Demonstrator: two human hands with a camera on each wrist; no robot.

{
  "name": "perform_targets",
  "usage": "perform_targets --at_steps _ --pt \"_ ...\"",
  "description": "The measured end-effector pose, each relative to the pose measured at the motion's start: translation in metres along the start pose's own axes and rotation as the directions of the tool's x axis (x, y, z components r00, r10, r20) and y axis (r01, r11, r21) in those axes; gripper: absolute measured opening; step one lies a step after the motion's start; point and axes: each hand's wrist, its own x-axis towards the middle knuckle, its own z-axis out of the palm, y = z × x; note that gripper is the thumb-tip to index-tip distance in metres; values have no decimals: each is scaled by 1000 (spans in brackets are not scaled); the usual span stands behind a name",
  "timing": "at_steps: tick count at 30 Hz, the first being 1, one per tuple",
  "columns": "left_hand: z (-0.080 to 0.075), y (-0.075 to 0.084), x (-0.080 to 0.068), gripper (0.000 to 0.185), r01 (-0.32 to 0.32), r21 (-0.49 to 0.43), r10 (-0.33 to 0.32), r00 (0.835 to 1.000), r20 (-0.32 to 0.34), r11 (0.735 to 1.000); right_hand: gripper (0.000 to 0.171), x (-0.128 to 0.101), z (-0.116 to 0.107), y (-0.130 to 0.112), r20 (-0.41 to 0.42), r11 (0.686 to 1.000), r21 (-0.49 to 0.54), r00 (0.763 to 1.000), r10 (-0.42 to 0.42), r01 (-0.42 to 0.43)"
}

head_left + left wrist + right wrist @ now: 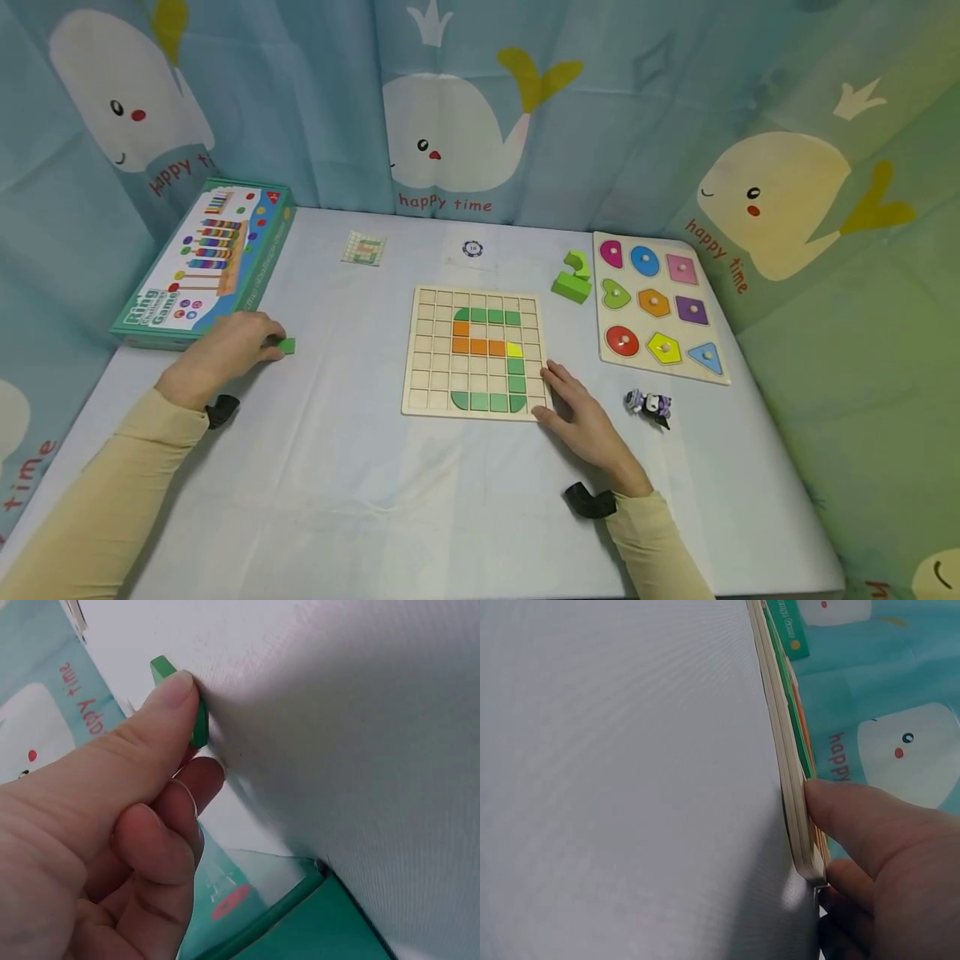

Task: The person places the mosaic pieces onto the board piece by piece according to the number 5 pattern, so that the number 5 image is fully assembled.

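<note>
In the head view my left hand (225,354) pinches a small green tile (287,345) beside the game box. The left wrist view shows that green tile (201,724) between thumb and fingers, tilted, with part of it behind the thumb. My right hand (585,421) rests at the near right corner of a wooden grid board (433,371), its thumb and fingers touching the edges. Green, orange and yellow tiles lie in some of the board's squares. In the right wrist view the thumb presses the board's edge (784,750); the other fingers are partly hidden.
A ring game box (198,258) stands at left. Behind the board lie a pattern card (364,249) and a round chip (472,248). Green blocks (572,287), a shape puzzle (633,321) and a small figurine (649,405) are at right. A whale-print curtain (322,108) surrounds the table.
</note>
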Motion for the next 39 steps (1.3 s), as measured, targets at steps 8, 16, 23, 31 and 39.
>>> perform_targets --at_steps 8,16,23,31,39 --pt "2 6 6 16 27 3 -27 999 18 1000 71 1 -1 0 -3 1000 -13 1000 -2 2" --pt "12 45 24 15 -122 -113 116 991 -61 986 71 0 -1 -1 -3 1000 -10 1000 3 -3" --pt "30 97 50 16 -320 -142 309 946 -94 937 71 -1 0 0 -3 1000 -8 1000 -4 4" --pt "43 148 86 12 -416 -141 416 909 -35 898 71 -1 -1 0 -5 1000 -11 1000 -5 5" --pt "57 169 106 16 -440 -120 446 895 24 890 70 0 -1 -1 -3 1000 4 1000 -12 12"
